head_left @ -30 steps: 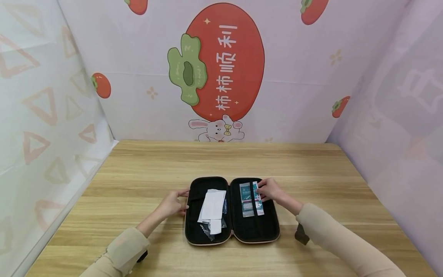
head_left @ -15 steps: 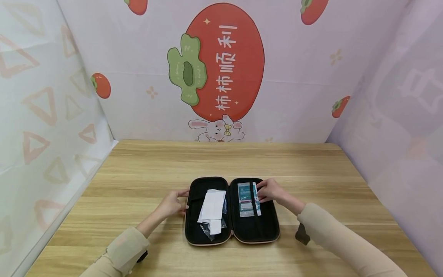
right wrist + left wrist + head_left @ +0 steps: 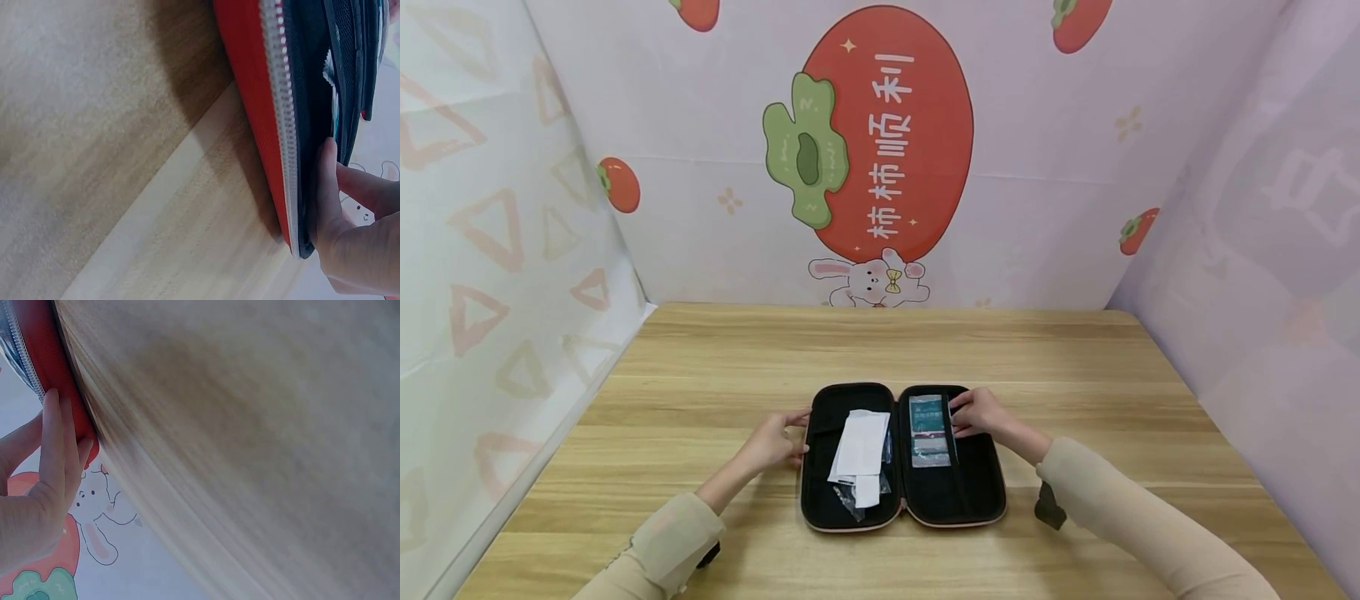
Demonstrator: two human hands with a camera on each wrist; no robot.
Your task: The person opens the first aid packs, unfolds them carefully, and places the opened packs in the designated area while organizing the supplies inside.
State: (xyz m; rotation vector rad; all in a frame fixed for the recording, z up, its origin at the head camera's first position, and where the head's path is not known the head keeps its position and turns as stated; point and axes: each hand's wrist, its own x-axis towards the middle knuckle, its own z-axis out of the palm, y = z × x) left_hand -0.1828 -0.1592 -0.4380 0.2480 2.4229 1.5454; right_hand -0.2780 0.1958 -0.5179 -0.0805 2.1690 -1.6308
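Observation:
A zip case [image 3: 970, 492], black inside and red outside, lies unfolded on the table. My left hand [image 3: 772, 442] rests against its left side; in the left wrist view, its straight fingers [image 3: 53, 440] touch the red wall below the zip. In the right half, a teal and white flat packet [image 3: 929, 429] sits under a black elastic strap [image 3: 950, 433], mostly to the strap's left. My right hand [image 3: 983, 417] pinches the packet's right edge. From the right wrist, the thumb [image 3: 327, 181] shows at that edge, just inside the zip.
The case's left half holds white paper packets [image 3: 861, 446] and a clear plastic bag [image 3: 848, 500]. Wooden table [image 3: 715, 358] surrounds the case. Printed cloth walls [image 3: 1045, 150] stand behind and at both sides.
My right hand has moved slightly left, and the teal packet has slid left under the strap, so less of it shows on the right. The left hand and case have stayed put.

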